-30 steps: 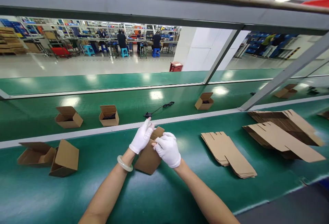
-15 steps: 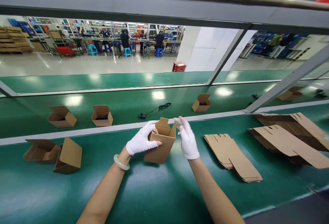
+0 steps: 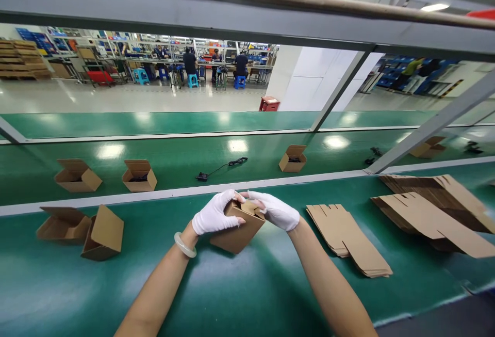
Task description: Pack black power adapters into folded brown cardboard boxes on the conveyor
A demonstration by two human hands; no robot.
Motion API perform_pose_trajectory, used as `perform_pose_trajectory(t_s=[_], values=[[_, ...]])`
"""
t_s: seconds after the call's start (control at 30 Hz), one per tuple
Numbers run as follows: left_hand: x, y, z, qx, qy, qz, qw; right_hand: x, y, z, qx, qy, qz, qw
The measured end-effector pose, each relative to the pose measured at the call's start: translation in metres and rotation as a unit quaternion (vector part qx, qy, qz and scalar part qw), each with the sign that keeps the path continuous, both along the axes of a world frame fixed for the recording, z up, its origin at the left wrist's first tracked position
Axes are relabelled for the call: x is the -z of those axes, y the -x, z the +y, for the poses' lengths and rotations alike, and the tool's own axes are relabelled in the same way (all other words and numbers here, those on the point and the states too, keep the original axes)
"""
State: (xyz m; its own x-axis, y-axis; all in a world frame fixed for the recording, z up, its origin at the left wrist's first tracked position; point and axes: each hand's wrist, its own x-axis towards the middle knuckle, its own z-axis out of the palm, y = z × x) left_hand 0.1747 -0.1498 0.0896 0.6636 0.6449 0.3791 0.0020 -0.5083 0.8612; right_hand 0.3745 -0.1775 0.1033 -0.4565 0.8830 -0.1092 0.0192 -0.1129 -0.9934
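Observation:
A small brown cardboard box (image 3: 240, 235) is tilted above the green work surface, its flapped end facing up. My left hand (image 3: 217, 214), in a white glove, grips the box's left side with the thumb across the near face. From the right, my gloved right hand (image 3: 275, 210) presses its fingers on the box's flaps, which are folded inward. The fingertips of both hands nearly meet at the far edge, and some are hidden behind the flaps. To the right lies a stack of flat cardboard blanks (image 3: 348, 239).
Two open boxes (image 3: 102, 234) stand at the left. Behind a pale rail, a green belt (image 3: 185, 159) carries open boxes (image 3: 139, 178) and a black adapter with cord (image 3: 201, 176). More folded cardboard (image 3: 433, 218) lies at the right. A slanted metal post (image 3: 425, 125) rises there.
My right hand has moved left onto the box, and its raised flaps are now pushed inward. The box tilts more. Boxes and the adapter on the far belt have shifted left.

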Motion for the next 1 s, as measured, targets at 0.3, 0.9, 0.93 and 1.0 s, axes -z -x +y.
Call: perform_pose_trajectory(t_s=[0.3,0.9,0.93,1.0], values=[[-0.006,-0.001,-0.003,0.005,0.036,0.021,0.999,-0.010,0.008,0.010,-0.036,-0.027,-0.157,0.987],[0.058,0.056,0.073,-0.374,0.114,0.122,0.912,0.046,0.034,0.013,0.026,-0.382,-0.636,0.670],[0.061,0.077,0.086,-0.439,0.073,0.183,0.876,0.045,0.023,0.012,0.004,-0.351,-0.661,0.663],[0.068,0.118,0.110,-0.505,0.051,0.291,0.811,0.044,0.002,0.009,-0.020,-0.291,-0.700,0.651]])
